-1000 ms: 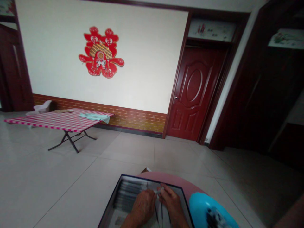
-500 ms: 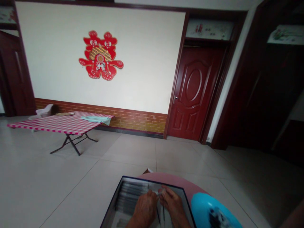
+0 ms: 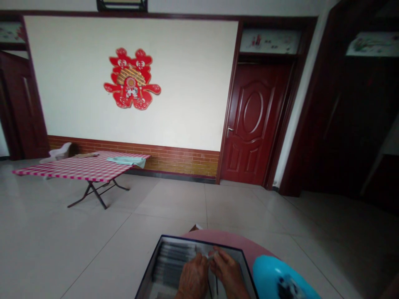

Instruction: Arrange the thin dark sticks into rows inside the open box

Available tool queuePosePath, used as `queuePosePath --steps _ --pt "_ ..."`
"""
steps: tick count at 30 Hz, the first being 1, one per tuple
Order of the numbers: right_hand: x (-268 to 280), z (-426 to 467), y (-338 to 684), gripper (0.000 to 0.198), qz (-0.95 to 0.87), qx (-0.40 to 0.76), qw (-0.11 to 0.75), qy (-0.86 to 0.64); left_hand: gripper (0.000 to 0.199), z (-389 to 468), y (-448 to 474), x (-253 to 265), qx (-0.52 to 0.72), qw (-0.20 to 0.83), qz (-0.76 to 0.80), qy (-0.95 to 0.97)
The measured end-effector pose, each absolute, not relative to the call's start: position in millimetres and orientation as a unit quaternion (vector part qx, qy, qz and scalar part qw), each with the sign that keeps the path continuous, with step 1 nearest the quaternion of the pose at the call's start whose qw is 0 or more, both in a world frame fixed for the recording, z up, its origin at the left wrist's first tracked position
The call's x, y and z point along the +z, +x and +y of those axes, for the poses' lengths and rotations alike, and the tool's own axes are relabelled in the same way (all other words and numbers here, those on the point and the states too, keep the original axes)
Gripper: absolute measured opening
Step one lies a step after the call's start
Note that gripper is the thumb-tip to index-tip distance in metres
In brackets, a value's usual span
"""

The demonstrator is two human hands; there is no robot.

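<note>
Both hands are over a shallow, dark-rimmed box [image 3: 201, 239] at the bottom of the view. My left hand [image 3: 193, 277] is closed, its fingertips pinching a small whitish piece [image 3: 210, 256]. The fingers of my right hand [image 3: 227, 270] close on the same piece from the other side. Two thin dark rods [image 3: 217, 285] show below, between the hands; whether they join the piece I cannot make out. On the box's left side lie rows of slim dark items [image 3: 171, 259], blurred, perhaps in clear wrapping.
The box rests on a round pink table [image 3: 249, 245]. A shiny blue rounded object [image 3: 271, 270] with a dark-and-white picture sits at right. Farther off stand a folding table [image 3: 77, 169] with a red checked top and a pale green cloth [image 3: 127, 160], and a red door [image 3: 252, 124].
The view has tilted up slightly, so the room and box appear a little lower. Both hands stay together over the box, the left shifted slightly right.
</note>
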State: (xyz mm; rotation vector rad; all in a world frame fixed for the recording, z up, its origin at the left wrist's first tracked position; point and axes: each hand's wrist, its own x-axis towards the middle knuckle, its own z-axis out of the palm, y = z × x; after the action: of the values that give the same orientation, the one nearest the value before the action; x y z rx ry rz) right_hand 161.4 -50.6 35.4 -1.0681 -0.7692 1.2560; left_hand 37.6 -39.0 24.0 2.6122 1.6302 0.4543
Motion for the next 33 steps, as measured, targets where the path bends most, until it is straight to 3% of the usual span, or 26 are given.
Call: queuePosePath --steps 9,16,27,33 --pt "26 -40 164 0.058 -0.313 0.485 0.648 -0.497 0.029 -35 30 43 0.212 0.096 0.512 0.827" --pt "24 -38 164 0.068 -0.335 0.45 0.615 -0.553 0.023 -6 -26 60 0.163 0.072 0.524 0.833" --pt "13 -36 164 0.039 -0.537 0.254 0.504 -0.627 0.019 -1 -56 39 0.141 0.058 0.501 0.852" --pt "8 -45 163 0.021 -0.662 0.13 0.312 -0.669 0.017 0 -60 30 0.168 0.049 0.501 0.847"
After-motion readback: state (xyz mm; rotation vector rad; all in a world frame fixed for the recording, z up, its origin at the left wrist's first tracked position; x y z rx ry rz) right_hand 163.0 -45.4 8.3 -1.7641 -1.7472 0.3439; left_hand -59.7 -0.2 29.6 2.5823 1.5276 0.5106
